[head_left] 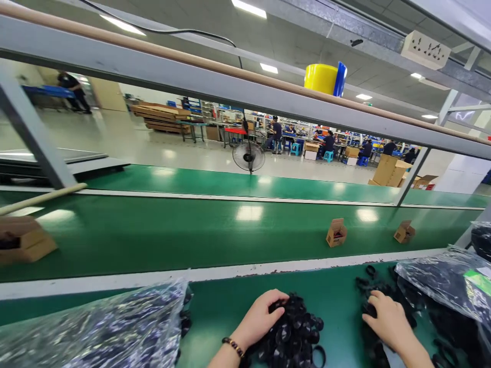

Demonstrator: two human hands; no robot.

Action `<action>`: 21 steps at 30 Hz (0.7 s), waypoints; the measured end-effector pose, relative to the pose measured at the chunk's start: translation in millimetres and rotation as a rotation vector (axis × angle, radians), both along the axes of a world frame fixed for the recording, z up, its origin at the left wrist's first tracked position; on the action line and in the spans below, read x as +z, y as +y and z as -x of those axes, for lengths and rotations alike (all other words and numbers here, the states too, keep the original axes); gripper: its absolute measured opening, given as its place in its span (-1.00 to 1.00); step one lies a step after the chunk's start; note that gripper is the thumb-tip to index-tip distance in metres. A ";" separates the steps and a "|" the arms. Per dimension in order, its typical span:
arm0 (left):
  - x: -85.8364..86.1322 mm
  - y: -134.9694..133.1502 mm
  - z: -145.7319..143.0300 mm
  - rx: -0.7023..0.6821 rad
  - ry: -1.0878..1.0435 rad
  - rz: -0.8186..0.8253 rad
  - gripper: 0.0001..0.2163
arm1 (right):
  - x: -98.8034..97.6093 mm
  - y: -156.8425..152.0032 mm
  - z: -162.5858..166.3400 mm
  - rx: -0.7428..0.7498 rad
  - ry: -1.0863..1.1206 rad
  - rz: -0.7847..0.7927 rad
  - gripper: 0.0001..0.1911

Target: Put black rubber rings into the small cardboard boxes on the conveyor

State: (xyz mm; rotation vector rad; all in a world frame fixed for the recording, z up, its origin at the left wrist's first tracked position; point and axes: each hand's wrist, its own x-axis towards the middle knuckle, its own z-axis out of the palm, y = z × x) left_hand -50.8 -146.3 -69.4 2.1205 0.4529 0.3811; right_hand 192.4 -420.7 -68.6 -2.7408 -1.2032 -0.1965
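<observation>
My left hand (260, 318), with a bead bracelet on the wrist, rests curled on a heap of small black round parts (293, 337) on the green bench near the bottom edge. My right hand (387, 319) lies with bent fingers on another spread of black ring-shaped parts (370, 286) to the right. What either hand grips under its fingers is hidden. Two small open cardboard boxes (336, 232) (404, 232) stand on the green conveyor belt (192, 235) beyond the hands.
Clear plastic bags of dark parts lie at bottom left (99, 332) and at right (445, 281). A larger brown box (23, 240) sits at the left on the belt. A yellow tape roll (324, 78) rests on the overhead rail. A fan (248, 156) and seated workers are far behind.
</observation>
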 end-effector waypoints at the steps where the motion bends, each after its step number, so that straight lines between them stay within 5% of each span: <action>1: 0.6 -2.0 -0.6 0.014 0.009 0.003 -0.75 | 1.5 -6.2 -7.4 -0.017 -0.013 0.043 -0.76; 6: -1.1 -8.3 -4.9 0.052 0.080 0.113 -0.80 | 21.0 -9.4 -30.5 -0.023 -0.030 0.091 -0.54; 12: -9.9 -12.7 -4.7 -0.023 0.136 0.328 -0.86 | 55.3 96.3 38.2 0.414 0.173 0.041 -0.71; 16: -15.2 -6.8 -2.5 0.127 -0.008 0.400 -0.81 | 40.9 156.1 73.3 0.436 0.337 0.145 -0.75; 19: -10.5 2.4 -6.6 0.272 -0.046 0.223 -0.75 | 23.0 177.6 79.5 0.457 0.402 0.184 -0.84; 21: -3.5 7.8 -13.7 0.247 0.031 0.078 -0.73 | 17.8 185.2 80.9 0.483 0.411 0.169 -0.84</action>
